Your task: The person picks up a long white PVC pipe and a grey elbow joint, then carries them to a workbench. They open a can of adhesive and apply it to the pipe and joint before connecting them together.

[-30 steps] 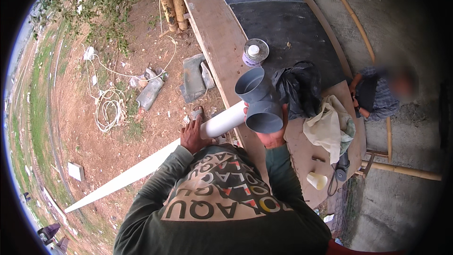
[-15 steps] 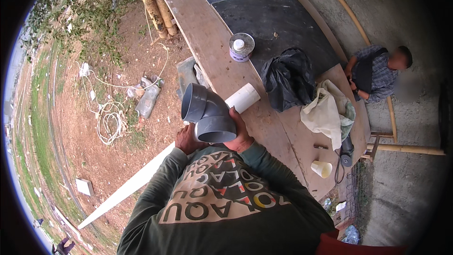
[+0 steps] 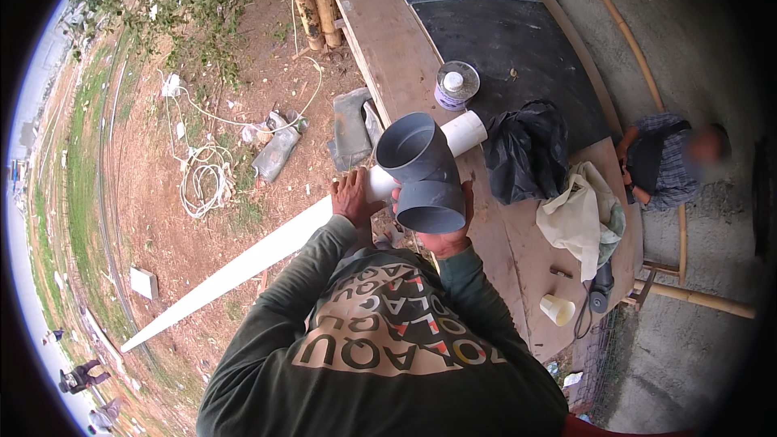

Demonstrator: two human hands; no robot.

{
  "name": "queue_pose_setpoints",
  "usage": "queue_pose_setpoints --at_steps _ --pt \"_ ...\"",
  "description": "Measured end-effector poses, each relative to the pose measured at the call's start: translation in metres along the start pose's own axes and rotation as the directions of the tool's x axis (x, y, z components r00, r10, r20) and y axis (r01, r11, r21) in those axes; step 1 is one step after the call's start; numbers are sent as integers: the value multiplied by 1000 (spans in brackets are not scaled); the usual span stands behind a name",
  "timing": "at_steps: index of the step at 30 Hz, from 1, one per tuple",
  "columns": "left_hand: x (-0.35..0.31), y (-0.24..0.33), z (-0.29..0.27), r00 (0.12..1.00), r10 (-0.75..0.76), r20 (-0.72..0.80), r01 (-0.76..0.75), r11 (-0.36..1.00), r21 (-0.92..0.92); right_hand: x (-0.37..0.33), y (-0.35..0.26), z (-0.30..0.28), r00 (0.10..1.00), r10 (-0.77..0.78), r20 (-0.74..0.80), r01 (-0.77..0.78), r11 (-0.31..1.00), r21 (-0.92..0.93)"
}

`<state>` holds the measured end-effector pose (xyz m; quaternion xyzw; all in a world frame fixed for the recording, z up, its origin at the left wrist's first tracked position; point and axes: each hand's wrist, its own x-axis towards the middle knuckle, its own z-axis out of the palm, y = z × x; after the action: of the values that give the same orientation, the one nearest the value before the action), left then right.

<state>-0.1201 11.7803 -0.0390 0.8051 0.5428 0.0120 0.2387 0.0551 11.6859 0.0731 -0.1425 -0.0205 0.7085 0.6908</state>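
My right hand (image 3: 447, 239) grips a grey plastic pipe fitting (image 3: 429, 178) from beneath and the right side. Its two wide round mouths face up toward me, one above the other. Behind the fitting runs a long white pipe (image 3: 243, 275), slanting from the lower left up to the bench, where its far end (image 3: 467, 133) shows. My left hand (image 3: 354, 197) is closed over this pipe, just left of the fitting, its fingers pointing away from me. The fitting hides the middle of the pipe and part of my right hand's fingers.
On the wooden bench (image 3: 372, 16) stand a round can (image 3: 457, 85) with a white cap, a black plastic bag (image 3: 526, 150), a cream cloth sack (image 3: 579, 214), a cup (image 3: 557, 309) and an angle grinder (image 3: 600, 287). A person (image 3: 664, 162) is at the right. Boots and coiled cable (image 3: 202, 182) lie on the ground.
The fitting has tilted and turned in my right hand, its upper mouth facing me more. My left hand has moved away from the fitting, along the white pipe. The view has shifted slightly.
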Motion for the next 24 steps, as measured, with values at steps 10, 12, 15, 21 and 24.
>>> queue_pose_setpoints --at_steps 10,12,15,21,24 --pt "-47 -40 -15 990 -136 -30 137 989 57 5 16 7 993 90 73 -98 989 107" --pt "-57 -49 -15 988 -146 -41 147 989 23 7 22 11 989 128 75 -137 981 140" --pt "-67 -62 -15 982 -184 -48 185 983 10 13 32 18 977 196 82 -206 969 138" --pt "-99 -83 -16 953 -272 -130 268 962 -49 28 67 31 938 329 108 -332 943 10" --pt "-137 -105 -15 916 -324 -236 300 945 -133 38 99 35 897 418 140 -420 907 -18"
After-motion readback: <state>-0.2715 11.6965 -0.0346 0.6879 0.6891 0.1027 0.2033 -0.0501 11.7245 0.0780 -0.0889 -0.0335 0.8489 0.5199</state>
